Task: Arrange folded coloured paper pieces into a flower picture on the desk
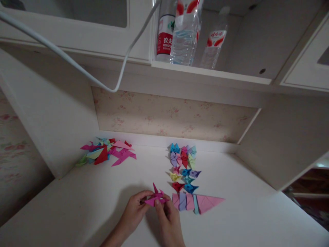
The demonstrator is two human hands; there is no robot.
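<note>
Between my two hands is a magenta folded origami piece, with a narrow point sticking up and another toward the left. My left hand pinches its left side. My right hand grips it from the right, the thumb pressed on its front. Just right of my right hand lies a flat pink and lilac folded paper strip ending in a long point, with a light teal band across it. Beyond that, several small coloured origami pieces sit in close rows on the white desk.
At the back left is a heap of folded paper pieces in red, magenta, green and blue. Overhead, a shelf holds plastic bottles. A white cable hangs in front of the cabinet. Side panels flank the desk.
</note>
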